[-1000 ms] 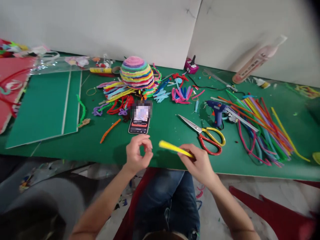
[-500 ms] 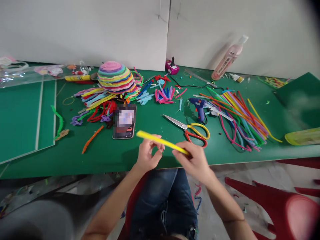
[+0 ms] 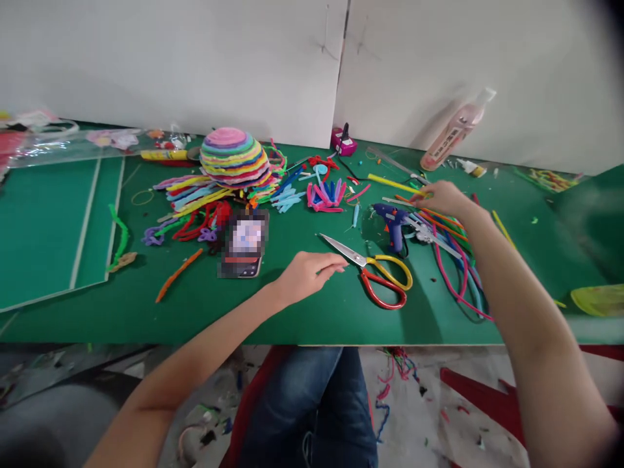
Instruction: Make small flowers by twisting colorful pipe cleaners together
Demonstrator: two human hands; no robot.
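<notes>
My right hand is stretched out over the long coloured pipe cleaners at the right of the green table. It is closed on a yellow pipe cleaner that sticks out to the left, just behind the blue glue gun. My left hand lies on the table with loosely extended fingers and holds nothing. Its fingertips are beside the blade tip of the red and yellow scissors.
A phone lies left of my left hand. Behind it a striped dome of pipe cleaners stands among short bent pieces. A pink bottle leans on the wall. A green board lies at the left, a red chair below right.
My right hand has carried the yellow pipe cleaner from the table's front edge out to the pile by the glue gun. My left hand has let go of it and settled on the table.
</notes>
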